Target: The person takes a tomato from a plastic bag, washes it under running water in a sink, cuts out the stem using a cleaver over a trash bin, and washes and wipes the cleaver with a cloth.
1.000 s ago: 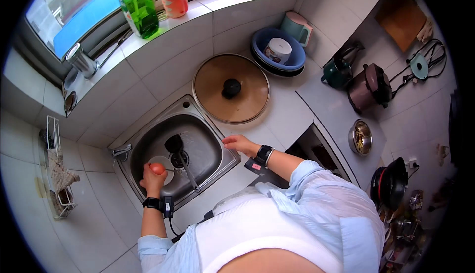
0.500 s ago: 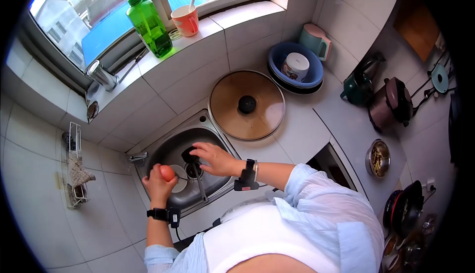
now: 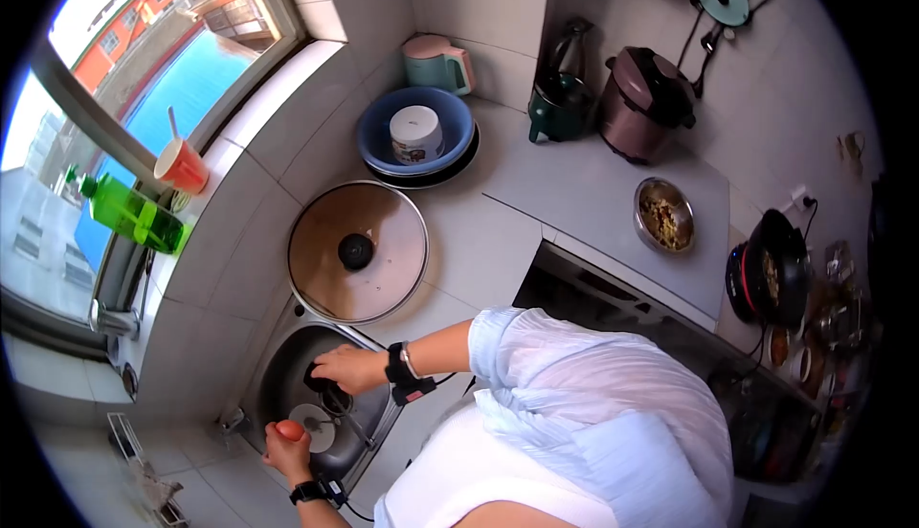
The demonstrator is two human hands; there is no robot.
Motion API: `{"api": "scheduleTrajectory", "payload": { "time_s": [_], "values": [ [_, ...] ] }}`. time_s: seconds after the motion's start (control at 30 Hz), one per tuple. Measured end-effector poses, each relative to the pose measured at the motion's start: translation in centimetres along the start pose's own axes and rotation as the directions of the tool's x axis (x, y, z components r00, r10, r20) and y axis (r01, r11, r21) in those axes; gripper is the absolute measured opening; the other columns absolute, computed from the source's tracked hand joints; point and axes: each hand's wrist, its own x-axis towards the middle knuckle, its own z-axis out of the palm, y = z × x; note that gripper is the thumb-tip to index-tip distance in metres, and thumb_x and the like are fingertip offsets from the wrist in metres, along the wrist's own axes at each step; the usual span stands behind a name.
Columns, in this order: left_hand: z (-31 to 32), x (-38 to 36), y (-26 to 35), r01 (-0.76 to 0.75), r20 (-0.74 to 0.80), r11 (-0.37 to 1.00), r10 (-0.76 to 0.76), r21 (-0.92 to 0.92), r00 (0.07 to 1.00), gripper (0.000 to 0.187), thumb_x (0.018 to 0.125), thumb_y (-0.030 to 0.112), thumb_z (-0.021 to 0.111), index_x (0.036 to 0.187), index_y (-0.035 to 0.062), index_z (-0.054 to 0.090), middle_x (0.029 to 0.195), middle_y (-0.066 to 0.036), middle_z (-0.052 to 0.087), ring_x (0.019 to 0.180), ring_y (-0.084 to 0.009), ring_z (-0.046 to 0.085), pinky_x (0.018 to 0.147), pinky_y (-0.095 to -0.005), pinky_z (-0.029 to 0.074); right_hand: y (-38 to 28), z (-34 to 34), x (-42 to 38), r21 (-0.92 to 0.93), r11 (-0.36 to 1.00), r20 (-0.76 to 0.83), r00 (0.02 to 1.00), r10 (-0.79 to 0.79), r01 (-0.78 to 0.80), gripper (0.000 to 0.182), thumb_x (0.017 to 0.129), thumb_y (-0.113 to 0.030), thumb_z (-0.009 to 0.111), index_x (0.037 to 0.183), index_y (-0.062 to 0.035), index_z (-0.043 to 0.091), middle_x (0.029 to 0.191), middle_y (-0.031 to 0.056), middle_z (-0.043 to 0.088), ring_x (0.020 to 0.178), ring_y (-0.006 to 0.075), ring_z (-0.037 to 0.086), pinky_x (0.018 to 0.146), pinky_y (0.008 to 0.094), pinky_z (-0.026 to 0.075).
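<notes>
A red tomato point(image 3: 289, 429) sits in my left hand point(image 3: 285, 451), whose fingers are wrapped round it at the sink's lower left side. Beside it in the metal sink point(image 3: 273, 375) is a round white dish point(image 3: 321, 429). My right hand point(image 3: 349, 368) is over the middle of the sink, fingers curled at a black utensil point(image 3: 314, 376) that shows mostly past the fingertips. A metal handle point(image 3: 358, 427) slants from under this hand toward the sink's near rim.
A large glass lid point(image 3: 392, 250) lies on the counter beyond the sink. Behind it stand a blue basin point(image 3: 373, 135) with a white tub point(image 3: 415, 134) inside, and a teal jug point(image 3: 433, 68). Farther right are a rice cooker point(image 3: 643, 112) and a steel bowl of food point(image 3: 666, 217). A green bottle point(image 3: 134, 214) tilts by the window.
The view has swung to the right, so the sink and both hands appear lower and farther left. The tomato stays in my left hand; my right hand stays over the black utensil.
</notes>
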Motion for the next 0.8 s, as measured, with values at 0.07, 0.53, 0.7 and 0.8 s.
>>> {"api": "scheduleTrajectory", "payload": {
  "time_s": [0.07,0.53,0.7,0.8],
  "values": [
    [-0.2,0.3,-0.5,-0.03,-0.017,0.998,0.029,-0.062,0.999,0.063,0.058,0.026,0.073,0.114,0.0107,0.048,0.104,-0.012,0.059,0.095,-0.0255,0.057,0.085,-0.0463,0.034,0.2,0.6,-0.4,-0.066,0.994,-0.165,0.982,-0.092,0.082,0.044,0.066,0.002,0.056,0.109,-0.0039,0.054,0.116,0.0144,0.052,0.11,0.0311,0.049,0.089,0.0426,0.04],
    [9.3,5.6,-9.4,0.094,0.279,0.898,0.032,-0.429,0.96,0.059,0.06,0.034,0.075,0.106,0.0049,0.052,0.095,-0.016,0.062,0.087,-0.0319,0.061,0.078,-0.0408,0.047,-1.8,-0.1,-7.8,-0.046,0.894,-0.055,0.895,0.442,-0.445,0.033,0.071,-0.004,0.052,0.103,-0.0051,0.06,0.105,0.0145,0.058,0.098,0.0327,0.056,0.085,0.0407,0.045],
    [12.6,7.7,-11.4,0.778,0.771,0.157,-0.117,-0.608,0.626,0.056,0.064,0.05,0.071,0.103,0.013,0.056,0.097,-0.005,0.061,0.083,-0.0218,0.062,0.074,-0.039,0.046,-3.1,-1.6,-16.9,-0.03,0.84,-0.211,0.825,0.524,-0.542,0.032,0.072,-0.004,0.052,0.104,-0.0025,0.058,0.109,0.0152,0.057,0.098,0.0332,0.056,0.087,0.0398,0.045],
    [9.7,5.3,-6.4,0.834,0.838,-0.104,0.004,-0.542,0.545,0.055,0.064,0.053,0.07,0.102,0.0147,0.056,0.096,-0.004,0.061,0.081,-0.0209,0.062,0.073,-0.0381,0.045,-5.3,-3.3,-23.4,0.014,0.759,-0.357,0.706,0.612,-0.651,0.029,0.072,-0.004,0.052,0.1,-0.0029,0.06,0.104,0.0143,0.06,0.097,0.0317,0.056,0.085,0.0382,0.046]
  ]
}}
